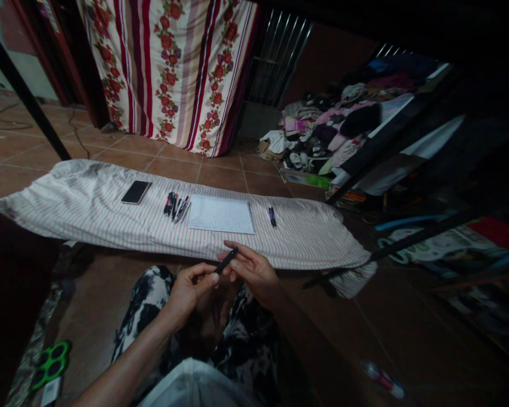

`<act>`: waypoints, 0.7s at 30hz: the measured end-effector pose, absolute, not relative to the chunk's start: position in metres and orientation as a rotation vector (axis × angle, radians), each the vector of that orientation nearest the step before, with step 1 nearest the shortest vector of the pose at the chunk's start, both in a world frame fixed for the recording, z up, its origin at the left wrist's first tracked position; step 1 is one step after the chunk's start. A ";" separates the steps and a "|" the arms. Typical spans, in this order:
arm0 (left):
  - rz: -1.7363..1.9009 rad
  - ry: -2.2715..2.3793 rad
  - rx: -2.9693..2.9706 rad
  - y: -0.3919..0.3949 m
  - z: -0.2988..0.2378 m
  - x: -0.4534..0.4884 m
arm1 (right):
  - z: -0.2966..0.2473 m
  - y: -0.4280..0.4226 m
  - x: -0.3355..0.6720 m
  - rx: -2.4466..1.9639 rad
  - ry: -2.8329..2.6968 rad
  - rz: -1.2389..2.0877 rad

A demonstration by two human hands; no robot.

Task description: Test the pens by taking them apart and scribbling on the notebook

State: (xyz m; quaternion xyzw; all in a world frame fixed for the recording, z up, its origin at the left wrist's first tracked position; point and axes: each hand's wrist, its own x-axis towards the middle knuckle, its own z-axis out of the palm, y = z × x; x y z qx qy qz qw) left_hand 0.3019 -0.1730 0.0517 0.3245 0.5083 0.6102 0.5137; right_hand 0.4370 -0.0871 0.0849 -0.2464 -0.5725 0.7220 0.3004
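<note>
Above my lap, a black pen [226, 261] slants up to the right between my two hands. My left hand [190, 289] pinches its lower end between thumb and fingers. Around the upper end are the thumb and fingers of my right hand [254, 272], with the index finger stretched out past the pen. Just beyond the hands, a spiral notebook [220, 213] lies open on a striped cloth [148, 229], its page covered with faint writing. Several pens [176, 207] lie in a group left of the notebook, and two more pens [272, 217] lie to its right.
A dark-screened phone [136, 192] rests toward the cloth's left side. Behind hangs a flowered curtain [165, 73]. Piled clothes [322, 127] fill the back right. Dark metal bars cross both sides. A green object with round holes [51, 364] and a bottle [384, 380] are low down.
</note>
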 end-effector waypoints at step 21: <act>1.443 1.185 0.830 -0.168 0.048 0.306 | 0.073 -0.085 0.432 -0.759 -1.519 1.744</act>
